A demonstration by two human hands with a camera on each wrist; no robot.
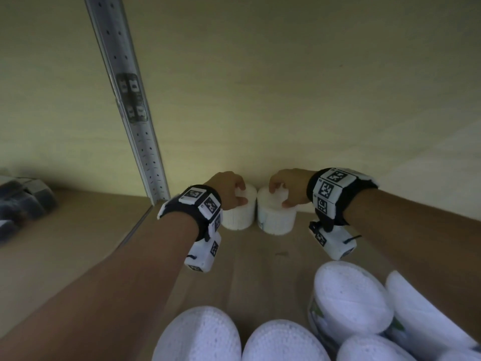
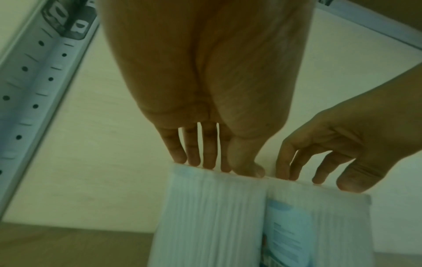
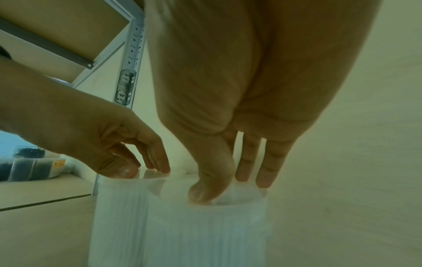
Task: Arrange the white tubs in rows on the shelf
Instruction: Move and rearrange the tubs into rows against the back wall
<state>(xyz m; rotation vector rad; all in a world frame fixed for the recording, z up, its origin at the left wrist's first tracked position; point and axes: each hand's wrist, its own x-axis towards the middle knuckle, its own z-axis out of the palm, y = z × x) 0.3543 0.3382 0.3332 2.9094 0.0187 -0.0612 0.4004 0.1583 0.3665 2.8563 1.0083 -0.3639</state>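
Observation:
Two white ribbed tubs stand side by side, almost touching, at the back of the wooden shelf (image 1: 250, 259) against the wall. My left hand (image 1: 240, 192) grips the left tub (image 1: 238, 217) from above, thumb on the near edge of its lid and fingers over the far edge. My right hand (image 1: 279, 195) holds the right tub (image 1: 276, 220) the same way. In the left wrist view my left hand (image 2: 223, 168) touches the top of its tub (image 2: 212, 216). In the right wrist view my right hand (image 3: 228, 186) has the thumb on the lid of its tub (image 3: 205, 234), which carries a blue label.
Several more white tubs (image 1: 351, 300) crowd the shelf's front, close under my arms. A perforated metal upright (image 1: 135, 113) stands at the left corner. Dark packages (image 1: 23, 201) lie on the neighbouring shelf to the left. Bare board lies between the two groups of tubs.

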